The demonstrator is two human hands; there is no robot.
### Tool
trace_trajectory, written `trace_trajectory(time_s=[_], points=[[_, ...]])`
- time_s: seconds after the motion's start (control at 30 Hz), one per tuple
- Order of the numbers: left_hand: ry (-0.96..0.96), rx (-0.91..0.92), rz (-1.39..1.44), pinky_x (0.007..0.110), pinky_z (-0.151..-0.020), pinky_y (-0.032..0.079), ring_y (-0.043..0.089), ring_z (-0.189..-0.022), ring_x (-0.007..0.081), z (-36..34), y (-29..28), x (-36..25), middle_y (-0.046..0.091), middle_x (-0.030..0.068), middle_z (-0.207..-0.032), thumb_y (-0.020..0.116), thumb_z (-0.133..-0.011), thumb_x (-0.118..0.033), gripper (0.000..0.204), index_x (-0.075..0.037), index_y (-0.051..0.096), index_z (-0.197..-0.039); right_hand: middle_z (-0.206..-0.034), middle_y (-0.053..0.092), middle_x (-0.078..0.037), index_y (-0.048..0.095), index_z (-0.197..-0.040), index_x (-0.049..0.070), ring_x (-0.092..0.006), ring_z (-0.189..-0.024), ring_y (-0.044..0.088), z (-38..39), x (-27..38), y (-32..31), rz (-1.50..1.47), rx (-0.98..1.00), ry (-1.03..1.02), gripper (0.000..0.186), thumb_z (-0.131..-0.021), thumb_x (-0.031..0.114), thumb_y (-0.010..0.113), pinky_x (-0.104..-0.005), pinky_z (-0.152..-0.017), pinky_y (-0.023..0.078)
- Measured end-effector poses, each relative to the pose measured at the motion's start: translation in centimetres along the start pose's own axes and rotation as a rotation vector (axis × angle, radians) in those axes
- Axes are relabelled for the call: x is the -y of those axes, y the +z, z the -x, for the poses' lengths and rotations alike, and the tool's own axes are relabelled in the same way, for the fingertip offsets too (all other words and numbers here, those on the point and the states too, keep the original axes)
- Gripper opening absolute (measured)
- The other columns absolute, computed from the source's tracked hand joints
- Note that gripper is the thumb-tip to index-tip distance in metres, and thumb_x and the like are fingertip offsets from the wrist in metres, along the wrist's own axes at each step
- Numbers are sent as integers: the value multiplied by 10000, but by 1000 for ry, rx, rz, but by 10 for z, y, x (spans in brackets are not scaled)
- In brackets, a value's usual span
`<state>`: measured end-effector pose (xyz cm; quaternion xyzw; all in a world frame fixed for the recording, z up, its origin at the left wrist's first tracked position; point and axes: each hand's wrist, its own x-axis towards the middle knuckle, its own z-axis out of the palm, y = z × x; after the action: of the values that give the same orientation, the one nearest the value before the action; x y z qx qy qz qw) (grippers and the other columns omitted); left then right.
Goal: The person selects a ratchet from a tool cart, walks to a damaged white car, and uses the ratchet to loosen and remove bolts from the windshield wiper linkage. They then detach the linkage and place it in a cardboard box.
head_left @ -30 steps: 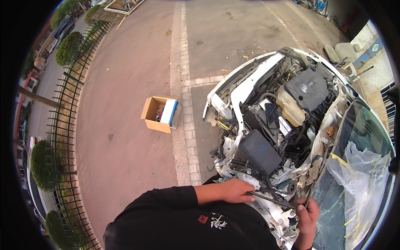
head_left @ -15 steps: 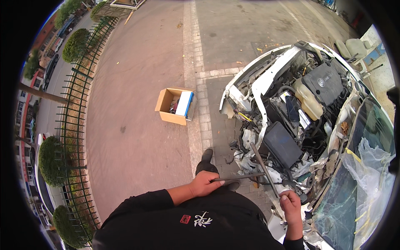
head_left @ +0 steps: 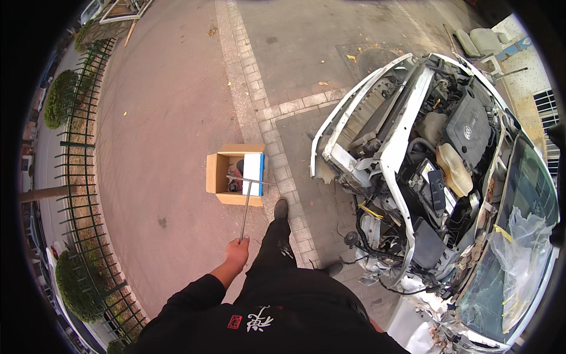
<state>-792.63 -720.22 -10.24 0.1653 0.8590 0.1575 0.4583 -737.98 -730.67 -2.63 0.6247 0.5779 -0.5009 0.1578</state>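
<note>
My left hand is closed round the lower end of the shaft of a T-handle wrench, a thin grey metal bar with a crossbar at its far end. The crossbar appears in front of an open cardboard box on the pavement; whether it touches the box I cannot tell. Inside the box are a white and blue carton and some dark and red items too small to name. Of my right hand only a sliver of skin shows beside my torso; its fingers are hidden.
To the right stands a damaged white car with its engine bay exposed, loose cables at its front and a cracked windscreen partly covered by plastic film. A green metal fence runs along the left. My shoe is near the box.
My left hand has swung the wrench left and forward, away from the car to the box. My right hand has let go of the crossbar and dropped back beside my body.
</note>
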Motion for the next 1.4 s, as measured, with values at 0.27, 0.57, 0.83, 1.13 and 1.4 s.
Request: trace_trajectory(time_s=[0.27,0.57,0.83,1.13,1.4], points=[[-257,64,-202,486,-498,404,543,-540,257,-95,-80,23,554,82,-639,643,-1050,-508,461,-76,644,-890,-910,755,-122,718,-1247,-11,-199,-824,713,-34,224,-132,-534,-64,19,379,-939,175,837,-356,-743,562],[-412,253,-331,424,-444,319,472,-481,234,-91,-95,-62,501,61,-621,641,-1049,-507,450,-98,606,-866,-1233,683,-190,633,-1376,-18,-378,-1105,693,-101,134,-345,183,-1011,191,650,-860,276,899,-468,-953,572],[-236,189,-267,432,-432,327,477,-455,218,-79,-87,-84,499,54,-599,653,-1058,-496,456,-102,569,-845,-1482,567,-303,487,-1538,-45,-464,-1356,625,-186,33,-429,287,-672,600,988,-815,468,925,-497,-1125,550],[-336,158,-220,423,-409,367,506,-445,226,-62,-69,-62,501,57,-587,630,-1071,-517,471,-101,543,-868,-1435,610,-323,624,-1375,-89,-467,-1332,622,-204,12,-434,238,-645,464,890,-756,464,945,-490,-1131,531],[-273,227,286,380,-410,359,391,-431,153,-26,-31,-134,400,-22,-600,750,-1038,-385,355,-142,521,-917,-1070,698,-150,679,-1214,-96,-214,-966,663,-137,128,-388,-573,-558,18,668,-748,308,935,-391,-875,549]])
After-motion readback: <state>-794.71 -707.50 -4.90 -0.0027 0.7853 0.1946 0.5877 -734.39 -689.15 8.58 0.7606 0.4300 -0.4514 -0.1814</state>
